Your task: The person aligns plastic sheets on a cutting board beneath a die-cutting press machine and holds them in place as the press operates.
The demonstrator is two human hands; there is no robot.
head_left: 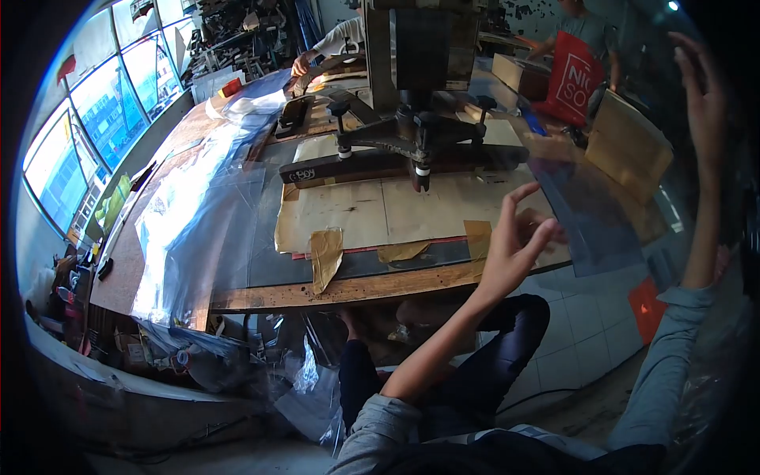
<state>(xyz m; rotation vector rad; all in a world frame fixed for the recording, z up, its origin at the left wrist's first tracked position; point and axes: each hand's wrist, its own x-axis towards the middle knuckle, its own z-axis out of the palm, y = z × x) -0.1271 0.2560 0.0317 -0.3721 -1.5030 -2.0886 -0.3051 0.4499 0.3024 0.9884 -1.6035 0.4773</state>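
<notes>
My left hand [516, 241] is raised over the table's front right edge, thumb and fingers apart, with nothing visibly gripped. Beside its fingertips hangs a translucent dark plastic sheet [590, 226]; whether they touch is unclear. Far to the right, my right hand [701, 91] is held high with its fingers pointing up and apart, and it appears to hold nothing. A black press frame [423, 142] with screw knobs stands over a cream board [364, 214] on the table. Brown tape pieces [326, 257] lie along the board's front edge.
Clear plastic film [190, 206] covers the table's left side. A red bag [571, 79] and cardboard boxes [629, 146] are at the back right. Behind the table are one person's arm [336, 41] at centre-left and another person [590, 32] at right. A red-orange item [647, 307] lies low right.
</notes>
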